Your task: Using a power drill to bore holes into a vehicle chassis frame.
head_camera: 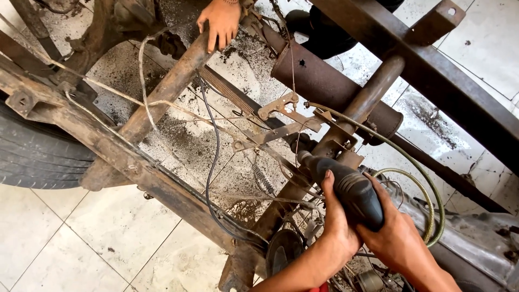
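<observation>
**What the view is hiding**

The front end of the dark power tool is disappearing behind a rusty bracket, so its tip cannot be made out. The left hand and right hand are covering the rear of its body. A second person's hand is being cut off at the wrist by the top edge. The tyre is running out past the left edge.

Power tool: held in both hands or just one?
Both. The left hand and right hand wrap the dark power tool, its nose against the rusty frame.
</observation>
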